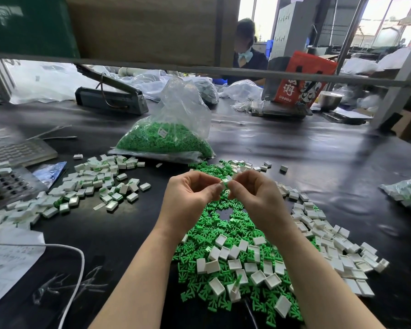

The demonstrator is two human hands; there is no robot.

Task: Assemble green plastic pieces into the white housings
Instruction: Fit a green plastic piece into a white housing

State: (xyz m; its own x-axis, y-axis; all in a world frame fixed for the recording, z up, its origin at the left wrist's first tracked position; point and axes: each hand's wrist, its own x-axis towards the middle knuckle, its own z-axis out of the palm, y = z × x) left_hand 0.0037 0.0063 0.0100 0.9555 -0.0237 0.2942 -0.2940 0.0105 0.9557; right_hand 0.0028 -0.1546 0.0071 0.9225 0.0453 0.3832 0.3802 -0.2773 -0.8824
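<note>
My left hand (190,193) and my right hand (256,191) meet above the black table, both pinching one small white housing (226,179) with a green piece (225,185) at its lower edge. Below them lies a heap of loose green pieces (199,236) mixed with empty white housings (259,262). More white housings (330,236) spread to the right. A pile of housings with green inside (97,184) sits to the left.
A clear bag of green pieces (169,138) stands behind the heap. A heat sealer (109,98) is at the back left, a metal tray (12,181) at far left, paper (7,260) and a white cable (76,269) near left. A person (247,53) sits across.
</note>
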